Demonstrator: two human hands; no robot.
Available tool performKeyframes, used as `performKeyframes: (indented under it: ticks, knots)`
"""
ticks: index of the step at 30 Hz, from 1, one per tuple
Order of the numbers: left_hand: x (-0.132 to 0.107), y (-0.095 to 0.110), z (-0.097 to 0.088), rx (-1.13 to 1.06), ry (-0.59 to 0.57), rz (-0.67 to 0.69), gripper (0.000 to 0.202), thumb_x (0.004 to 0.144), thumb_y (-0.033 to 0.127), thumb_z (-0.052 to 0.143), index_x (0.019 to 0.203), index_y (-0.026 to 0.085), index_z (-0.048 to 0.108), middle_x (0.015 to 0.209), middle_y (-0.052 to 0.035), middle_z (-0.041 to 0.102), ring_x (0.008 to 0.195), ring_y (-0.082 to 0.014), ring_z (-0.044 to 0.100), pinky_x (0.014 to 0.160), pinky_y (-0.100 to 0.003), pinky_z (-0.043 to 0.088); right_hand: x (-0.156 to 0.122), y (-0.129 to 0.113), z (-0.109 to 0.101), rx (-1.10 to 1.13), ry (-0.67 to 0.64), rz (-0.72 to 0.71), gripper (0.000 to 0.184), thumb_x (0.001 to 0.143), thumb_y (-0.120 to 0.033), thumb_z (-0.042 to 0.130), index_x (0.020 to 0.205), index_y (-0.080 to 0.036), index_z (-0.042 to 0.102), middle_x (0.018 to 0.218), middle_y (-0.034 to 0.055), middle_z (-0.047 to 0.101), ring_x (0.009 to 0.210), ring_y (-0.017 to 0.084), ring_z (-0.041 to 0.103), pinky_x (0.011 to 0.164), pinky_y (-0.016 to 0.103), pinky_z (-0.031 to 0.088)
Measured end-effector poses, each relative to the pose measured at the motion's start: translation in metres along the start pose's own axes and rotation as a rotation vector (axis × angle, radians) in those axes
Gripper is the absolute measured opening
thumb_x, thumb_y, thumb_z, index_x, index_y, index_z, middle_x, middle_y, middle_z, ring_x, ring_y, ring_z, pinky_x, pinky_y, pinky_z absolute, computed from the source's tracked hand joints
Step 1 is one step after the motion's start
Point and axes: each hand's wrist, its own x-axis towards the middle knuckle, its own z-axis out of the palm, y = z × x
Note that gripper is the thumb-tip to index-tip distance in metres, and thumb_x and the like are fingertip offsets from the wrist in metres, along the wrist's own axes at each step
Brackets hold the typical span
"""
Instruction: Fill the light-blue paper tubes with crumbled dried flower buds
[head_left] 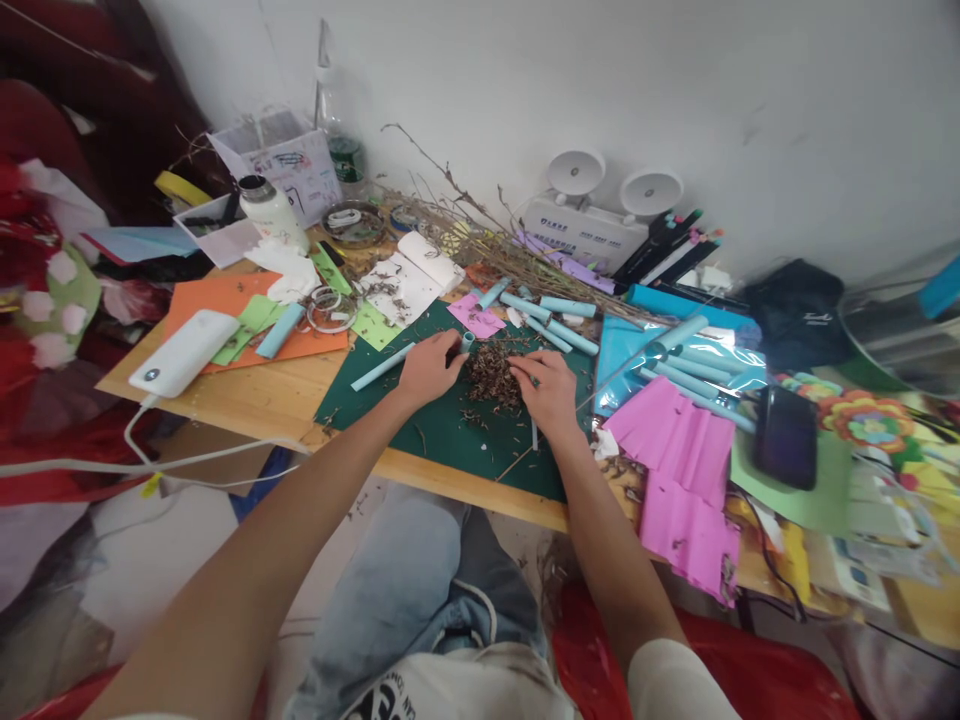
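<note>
A short light blue paper tube (467,342) stands between the thumb and fingers of my left hand (429,372), its open end facing up. Right beside it, a heap of dried brown plant bits (495,378) lies on the dark green mat (442,435). My right hand (551,392) is at the heap's right edge, fingertips pinched together in the bits. How much they hold is hidden. Left of my left hand, a longer light blue tube (382,367) lies on the mat.
Several blue tubes (551,325) lie behind the heap, near dry twigs (480,230). More sit on a blue plastic packet (619,350) at right, by pink crepe paper (675,460) and a phone (785,438). A white power bank (184,353) and white bottle (271,212) are at left.
</note>
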Motion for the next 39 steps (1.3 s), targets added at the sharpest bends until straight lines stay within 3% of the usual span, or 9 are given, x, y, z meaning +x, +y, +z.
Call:
performKeyframes:
  ticks: [4, 9, 14, 17, 19, 24, 33, 39]
  knots:
    - [0.0, 0.001, 0.0, 0.003, -0.005, -0.005, 0.011, 0.09, 0.031, 0.058, 0.095, 0.021, 0.056, 0.094, -0.0065, 0.067, 0.084, -0.0215, 0.062, 0.069, -0.031, 0.043, 0.001, -0.009, -0.003, -0.037, -0.019, -0.023, 0.027, 0.092, -0.036, 0.057, 0.109, -0.021, 0.072, 0.102, 0.0094, 0.065, 0.098, 0.023, 0.058, 0.089, 0.038, 0.049]
    - [0.0, 0.0, 0.001, -0.006, -0.001, -0.015, 0.012, 0.09, 0.03, 0.058, 0.097, 0.02, 0.057, 0.094, -0.0061, 0.068, 0.084, -0.0211, 0.063, 0.071, -0.031, 0.044, -0.007, -0.047, -0.005, -0.086, -0.257, -0.16, 0.037, 0.088, -0.051, 0.06, 0.11, -0.021, 0.069, 0.104, 0.0093, 0.066, 0.096, 0.022, 0.06, 0.081, 0.033, 0.049]
    - [0.0, 0.0, 0.001, -0.041, 0.001, -0.006, 0.012, 0.09, 0.031, 0.057, 0.097, 0.02, 0.057, 0.095, -0.0062, 0.068, 0.084, -0.0207, 0.063, 0.072, -0.031, 0.045, -0.034, -0.105, 0.0, -0.186, -0.53, -0.403, 0.024, 0.096, -0.036, 0.051, 0.104, -0.019, 0.067, 0.098, 0.0085, 0.064, 0.089, 0.021, 0.056, 0.074, 0.033, 0.045]
    - [0.0, 0.001, 0.0, -0.039, -0.005, -0.012, 0.012, 0.09, 0.03, 0.058, 0.097, 0.02, 0.057, 0.095, -0.0065, 0.068, 0.086, -0.0213, 0.063, 0.073, -0.031, 0.045, -0.048, -0.129, 0.011, -0.213, -0.547, -0.393, 0.026, 0.098, -0.035, 0.048, 0.112, -0.02, 0.063, 0.097, 0.0094, 0.062, 0.089, 0.022, 0.053, 0.07, 0.034, 0.043]
    - [0.0, 0.001, 0.0, -0.031, -0.007, -0.019, 0.012, 0.09, 0.03, 0.058, 0.096, 0.02, 0.057, 0.094, -0.0066, 0.068, 0.086, -0.0215, 0.063, 0.073, -0.031, 0.045, -0.052, -0.135, 0.02, -0.225, -0.567, -0.388, 0.021, 0.097, -0.03, 0.049, 0.108, -0.021, 0.065, 0.095, 0.0087, 0.061, 0.088, 0.022, 0.051, 0.068, 0.033, 0.042]
    - [0.001, 0.0, 0.002, -0.047, -0.006, -0.015, 0.01, 0.09, 0.029, 0.058, 0.096, 0.021, 0.057, 0.092, -0.0058, 0.067, 0.084, -0.021, 0.062, 0.074, -0.031, 0.046, -0.048, -0.114, 0.028, -0.216, -0.576, -0.416, 0.017, 0.095, -0.019, 0.051, 0.095, -0.019, 0.068, 0.092, 0.0084, 0.06, 0.09, 0.023, 0.049, 0.07, 0.034, 0.041]
    - [0.001, 0.0, 0.001, -0.04, -0.002, -0.011, 0.011, 0.09, 0.029, 0.058, 0.097, 0.021, 0.056, 0.094, -0.0061, 0.067, 0.085, -0.0215, 0.062, 0.071, -0.031, 0.044, -0.019, -0.051, 0.003, -0.344, -0.376, -0.243, 0.026, 0.094, -0.013, 0.046, 0.094, -0.018, 0.071, 0.096, 0.0111, 0.063, 0.093, 0.025, 0.049, 0.077, 0.037, 0.042]
    - [0.001, -0.001, 0.001, -0.034, -0.011, -0.017, 0.011, 0.09, 0.03, 0.058, 0.096, 0.021, 0.056, 0.094, -0.0061, 0.067, 0.086, -0.022, 0.062, 0.072, -0.031, 0.044, 0.011, -0.048, -0.005, -0.317, -0.212, 0.034, 0.022, 0.091, -0.032, 0.058, 0.104, -0.019, 0.07, 0.096, 0.0128, 0.06, 0.093, 0.027, 0.052, 0.073, 0.037, 0.044]
